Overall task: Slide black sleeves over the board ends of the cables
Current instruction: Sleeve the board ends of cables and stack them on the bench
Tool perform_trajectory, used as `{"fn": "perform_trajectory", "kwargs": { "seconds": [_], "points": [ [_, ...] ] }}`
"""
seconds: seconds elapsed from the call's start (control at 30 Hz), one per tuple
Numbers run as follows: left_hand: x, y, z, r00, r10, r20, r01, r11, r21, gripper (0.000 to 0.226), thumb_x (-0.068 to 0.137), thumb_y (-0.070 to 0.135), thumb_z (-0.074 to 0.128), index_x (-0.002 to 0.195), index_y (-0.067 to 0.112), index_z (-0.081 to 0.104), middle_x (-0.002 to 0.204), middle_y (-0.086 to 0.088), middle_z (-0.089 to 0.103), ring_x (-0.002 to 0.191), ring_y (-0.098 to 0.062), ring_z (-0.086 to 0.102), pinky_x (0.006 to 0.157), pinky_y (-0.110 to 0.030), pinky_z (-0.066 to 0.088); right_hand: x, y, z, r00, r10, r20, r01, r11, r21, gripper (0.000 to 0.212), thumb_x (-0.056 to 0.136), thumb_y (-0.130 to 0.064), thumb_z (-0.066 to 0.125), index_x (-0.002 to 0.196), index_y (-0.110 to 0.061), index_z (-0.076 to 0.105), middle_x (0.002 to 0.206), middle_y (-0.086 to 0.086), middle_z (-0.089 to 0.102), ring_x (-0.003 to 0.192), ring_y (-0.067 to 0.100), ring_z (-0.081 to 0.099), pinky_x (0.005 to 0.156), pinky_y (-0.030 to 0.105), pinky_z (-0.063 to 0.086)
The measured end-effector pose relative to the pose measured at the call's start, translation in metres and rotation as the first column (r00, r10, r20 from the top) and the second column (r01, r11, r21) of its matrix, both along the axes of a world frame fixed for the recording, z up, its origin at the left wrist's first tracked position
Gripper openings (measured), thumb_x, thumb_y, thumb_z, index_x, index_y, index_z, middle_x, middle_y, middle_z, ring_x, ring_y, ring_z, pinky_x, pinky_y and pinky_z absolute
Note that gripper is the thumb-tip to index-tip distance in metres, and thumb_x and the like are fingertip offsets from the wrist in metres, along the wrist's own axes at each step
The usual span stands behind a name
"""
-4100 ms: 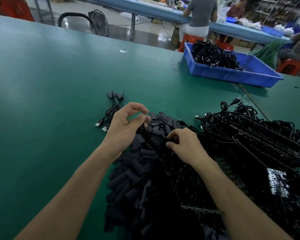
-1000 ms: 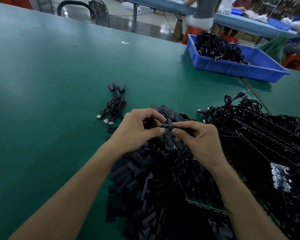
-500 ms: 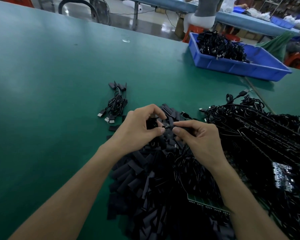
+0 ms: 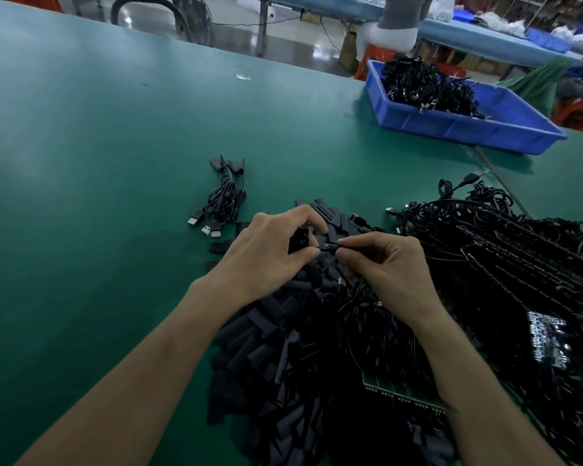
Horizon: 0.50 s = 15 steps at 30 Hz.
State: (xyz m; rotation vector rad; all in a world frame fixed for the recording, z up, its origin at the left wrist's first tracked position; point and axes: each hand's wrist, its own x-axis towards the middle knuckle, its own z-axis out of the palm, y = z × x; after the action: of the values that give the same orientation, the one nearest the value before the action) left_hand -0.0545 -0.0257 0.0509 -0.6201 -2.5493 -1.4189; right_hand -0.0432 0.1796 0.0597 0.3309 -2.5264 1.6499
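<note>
Hovering above the far end of a heap of loose flat black sleeves (image 4: pixel 276 351), the person's two bare hands are drawn close together, almost meeting at the fingertips. The heap runs from the near edge up the middle of the wide green worktable (image 4: pixel 98 146). The left hand (image 4: pixel 270 253) has its fingers curled. Its thumb and forefinger pinch a short black sleeve (image 4: pixel 298 242), most of which is tucked in against the palm. The right hand (image 4: pixel 387 267) is curled as well, thumb and forefinger nipping the end of a thin black cable (image 4: pixel 329 246). The cable's tip points left and reaches the left fingertips, but from here I cannot tell whether it has entered the sleeve. To the right sprawls a big tangle of black cables (image 4: pixel 519 250) joined to strips of green circuit board (image 4: pixel 401 395), and one strip shows just beside the right forearm. Left of the hands and a little farther off lies a small bundle of black USB cables (image 4: pixel 224 200), with silver plugs at its near end and flat black ends at its far end. At the far right stands a blue plastic tray (image 4: pixel 468 129) heaped with more black leads (image 4: pixel 424 85). Beyond the table a seated person (image 4: pixel 396 18) is at another long bench.
</note>
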Motion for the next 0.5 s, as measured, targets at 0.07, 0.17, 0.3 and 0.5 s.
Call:
{"fn": "perform_trajectory", "kwargs": {
  "seconds": [0.07,0.17,0.3,0.5],
  "points": [
    [0.0001,-0.0006,-0.0002,1.000,-0.008,0.010,0.008,1.000,-0.007,0.030,0.087,0.018,0.076,0.104,0.037,0.061,0.085,0.018,0.071,0.074,-0.003,0.066,0.069,-0.031,0.054,0.0005,-0.0006,0.0010,1.000,0.011,-0.006,-0.011,1.000,0.003,0.017,0.082,-0.011,0.081,0.092,-0.024,0.076,0.074,-0.006,0.076,0.062,0.011,0.071,0.063,0.016,0.054],
    [-0.0001,-0.0012,0.0004,1.000,-0.010,0.029,0.008,0.999,0.053,0.028,0.085,0.015,0.077,0.102,0.033,0.063,0.084,0.016,0.071,0.078,-0.002,0.068,0.076,-0.026,0.055,0.0010,-0.0003,0.0012,1.000,0.026,-0.003,-0.026,0.999,-0.036,0.020,0.080,-0.011,0.081,0.094,-0.024,0.076,0.076,-0.004,0.076,0.063,0.010,0.071,0.064,0.017,0.055],
    [-0.0019,-0.0005,-0.0008,0.991,-0.015,0.131,-0.008,0.984,0.178,0.030,0.081,0.013,0.080,0.100,0.031,0.063,0.083,0.013,0.075,0.077,-0.004,0.071,0.086,-0.034,0.057,0.0016,0.0006,-0.0017,1.000,0.019,-0.025,-0.020,0.998,-0.056,0.017,0.082,-0.014,0.078,0.095,-0.025,0.076,0.074,0.000,0.076,0.063,0.015,0.071,0.065,0.022,0.057],
    [-0.0046,-0.0020,-0.0029,0.955,-0.040,0.293,-0.055,0.950,0.308,0.034,0.077,0.008,0.085,0.098,0.025,0.065,0.082,0.005,0.078,0.078,-0.014,0.074,0.084,-0.030,0.060,0.0018,-0.0017,-0.0029,0.998,0.026,-0.051,-0.031,0.994,-0.101,0.016,0.084,-0.006,0.077,0.092,-0.020,0.077,0.071,-0.002,0.075,0.060,0.011,0.071,0.061,0.018,0.054]
  ]
}}
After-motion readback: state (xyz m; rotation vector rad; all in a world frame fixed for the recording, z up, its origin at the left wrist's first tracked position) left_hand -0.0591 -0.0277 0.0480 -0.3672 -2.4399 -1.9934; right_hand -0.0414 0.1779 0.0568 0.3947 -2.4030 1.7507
